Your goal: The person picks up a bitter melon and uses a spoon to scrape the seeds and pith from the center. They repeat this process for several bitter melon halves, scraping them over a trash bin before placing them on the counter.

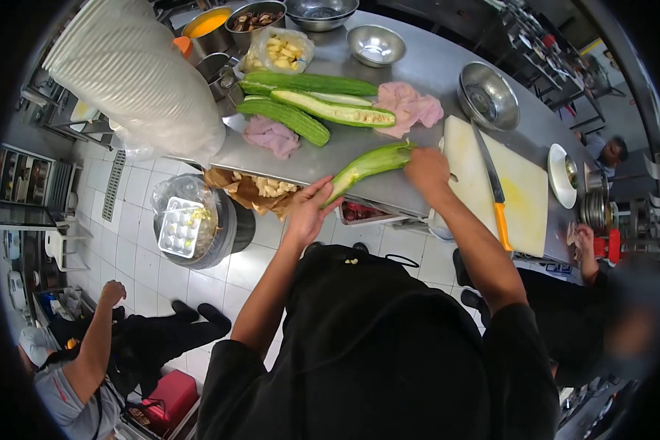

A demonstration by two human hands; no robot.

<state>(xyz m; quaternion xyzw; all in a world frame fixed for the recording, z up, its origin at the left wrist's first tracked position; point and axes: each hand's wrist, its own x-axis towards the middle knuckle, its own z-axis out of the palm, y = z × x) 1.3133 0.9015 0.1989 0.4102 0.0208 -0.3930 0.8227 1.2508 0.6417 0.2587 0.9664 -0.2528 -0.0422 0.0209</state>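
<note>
My left hand (312,210) is closed around the lower end of a long green gourd (370,166), cut lengthwise with its pale inside partly showing. It is held slanting over the table's front edge. At its upper end my right hand (427,170) is closed in a fist; a small dark tip sticks out beside it, and what it grips is mostly hidden. Behind lie a cut gourd half (337,110) with seeds showing, a whole ridged gourd (315,82) and a shorter green piece (286,121). Pink cloths (407,108) lie beside them.
Right of my hands, a knife (489,165) with an orange handle lies on a white cutting board (529,194). Metal bowls (489,95) stand further back. Stacked white containers (128,73) rise at left. A bin (235,227) stands below. Other people are at left and right.
</note>
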